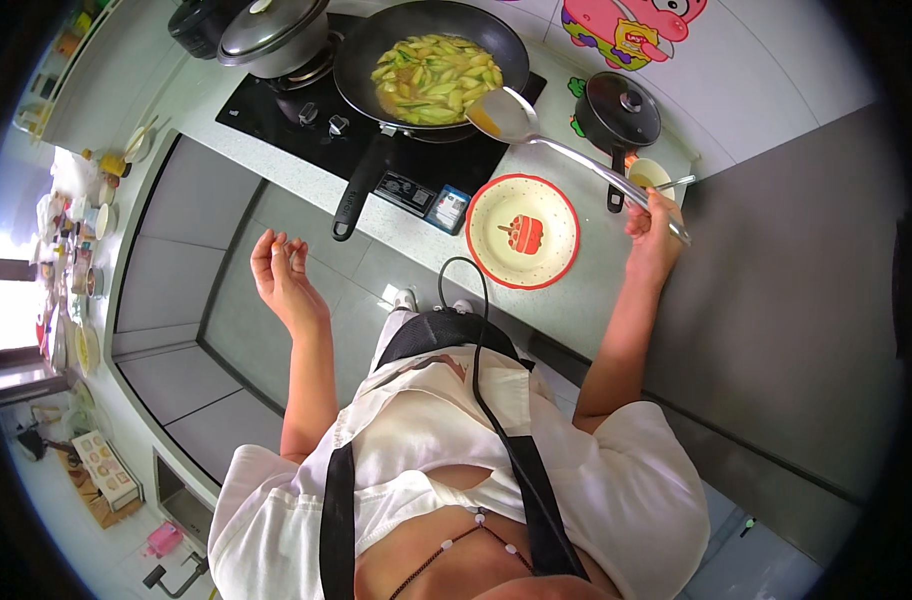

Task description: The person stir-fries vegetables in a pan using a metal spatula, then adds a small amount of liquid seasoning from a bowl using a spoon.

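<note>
My right hand [658, 238] is closed round the handle of a metal spatula [576, 155]. Its broad blade is tilted over the right rim of the wok, with some yellowish liquid on it. In the wok [351, 85], which stands on the black gas stove [266, 115], lie green and yellow vegetable strips [436, 80] in a little broth. The wok's black handle [364, 190] points toward me. My left hand [288, 275] is raised left of that handle, fingers loosely bent and apart, touching nothing. A cream plate [491, 245] with a red rim sits on the counter between wok and right hand.
A lidded pot [276, 40] stands on the left burner. Right of the stove are a small black lidded saucepan [616, 110] and a bowl [648, 172] with a spoon. A grey panel [786, 300] bounds the right side. Various items line the left counter [126, 400].
</note>
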Motion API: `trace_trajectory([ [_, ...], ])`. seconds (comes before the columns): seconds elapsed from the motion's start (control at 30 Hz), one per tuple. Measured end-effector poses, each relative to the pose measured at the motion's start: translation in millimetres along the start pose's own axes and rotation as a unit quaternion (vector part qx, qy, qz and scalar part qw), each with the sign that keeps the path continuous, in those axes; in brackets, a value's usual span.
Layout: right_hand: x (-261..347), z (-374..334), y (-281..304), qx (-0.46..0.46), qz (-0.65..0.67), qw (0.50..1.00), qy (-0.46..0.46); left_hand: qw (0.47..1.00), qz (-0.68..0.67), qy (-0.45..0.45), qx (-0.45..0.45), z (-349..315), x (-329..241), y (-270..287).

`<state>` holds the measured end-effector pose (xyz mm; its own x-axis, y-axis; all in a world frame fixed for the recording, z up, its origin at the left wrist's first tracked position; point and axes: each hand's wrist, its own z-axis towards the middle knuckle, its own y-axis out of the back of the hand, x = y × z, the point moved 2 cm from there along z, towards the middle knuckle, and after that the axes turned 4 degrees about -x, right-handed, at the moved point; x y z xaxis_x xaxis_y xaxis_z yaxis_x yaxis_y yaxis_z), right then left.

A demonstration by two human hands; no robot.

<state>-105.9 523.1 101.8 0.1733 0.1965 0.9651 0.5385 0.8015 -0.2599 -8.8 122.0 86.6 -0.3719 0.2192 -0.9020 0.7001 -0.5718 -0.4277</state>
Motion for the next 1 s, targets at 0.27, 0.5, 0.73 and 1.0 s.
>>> trace_trajectory([
  [0.27,12.3,5.9,29.3,-0.036,-0.010,0.999,0.009,1.000,0.007,0.007,0.026,-3.2,4.0,-15.5],
  [0.5,44.6,19.8,51.5,-0.037,0.014,0.998,0.051,0.999,0.004,0.008,0.034,-3.1,1.7,-29.9],
  [0.73,86.5,42.8,58.3,0.024,0.040,0.988,0.147,0.998,0.019,0.000,0.062,2.2,1.2,-38.2],
  [1.0,137.4,65.1,78.7,0.127,0.180,0.959,0.178,0.996,0.018,0.008,0.085,6.7,-1.4,-50.8],
])
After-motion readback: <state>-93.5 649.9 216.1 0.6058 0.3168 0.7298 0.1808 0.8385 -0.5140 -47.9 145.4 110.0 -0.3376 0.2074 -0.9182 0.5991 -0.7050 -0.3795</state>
